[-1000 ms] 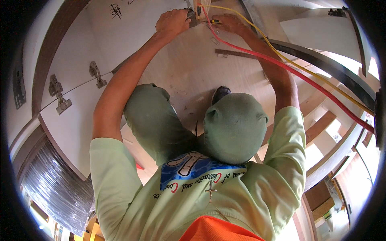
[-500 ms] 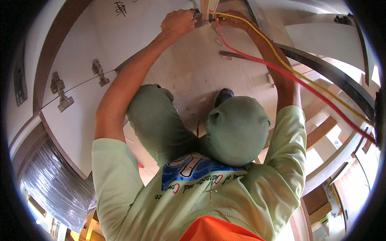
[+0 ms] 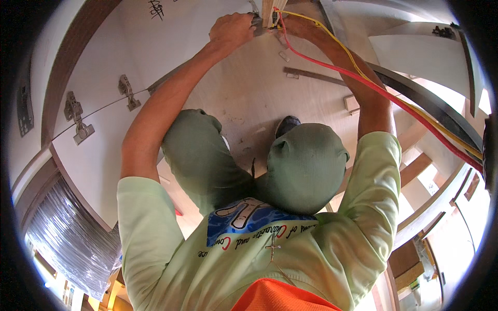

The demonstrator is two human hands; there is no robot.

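At the top of the head view, my two hands are on either side of a narrow upright wooden piece (image 3: 267,14). My left hand (image 3: 232,29) has its fingers curled over something dark just left of the wood; what it is stays unclear. On the other side, my right hand (image 3: 301,27) is closed, its fingertips partly hidden by the wood and the cords. A small yellow-and-dark bit shows by those fingertips, too little to name. A red cord (image 3: 332,66) and a yellow cord (image 3: 346,49) run from there over my right forearm.
White panels with metal hinges (image 3: 78,118) stand on the left, above a plastic-wrapped roll (image 3: 72,233). A thin strip (image 3: 314,75) lies on the wooden board (image 3: 233,83) beyond my bent knees. Curved dark edging (image 3: 425,93) and wooden framing fill the right side.
My right hand has shifted slightly left toward the wood, and less of the yellow-and-black thing shows. My right forearm has moved outward, and the cords sag differently. My left hand has barely moved.
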